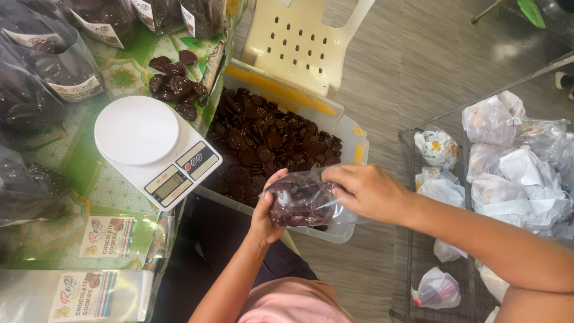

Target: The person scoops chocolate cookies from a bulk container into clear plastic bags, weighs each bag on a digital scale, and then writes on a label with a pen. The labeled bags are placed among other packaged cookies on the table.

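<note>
From the head camera, a clear plastic bag of dark chocolate cookies [304,203] is held between both hands, above the near edge of a clear plastic tub of loose chocolate cookies [266,140]; the bag's long axis lies roughly left to right across the view, its closed bottom toward the left hand [267,210] and its open mouth toward the right hand [366,191]; the left hand is cupped under and around the bottom end, thumb up along the side, so that hand is closed on the bag; the right hand is closed over the mouth end, fingers curled into or onto the opening, though whether any fingers are inside the bag cannot be told; both hands are thus touching the bag, neither nearer than the other, and the tub's cookies lie just beyond and below the bag's mouth.

To the left, well apart from the bag, a white digital kitchen scale [156,149] is seen on a green patterned tablecloth [78,173], its round platform bare; a small heap of cookies [176,84] lies just beyond the scale; filled cookie bags [36,78] are ranged along the far left; flat labelled empty bags [78,293] lie at the near left; a cream plastic chair [299,42] stands behind the tub; white tied plastic bags [514,161] are piled on a wire rack [412,239] at the right.
</note>
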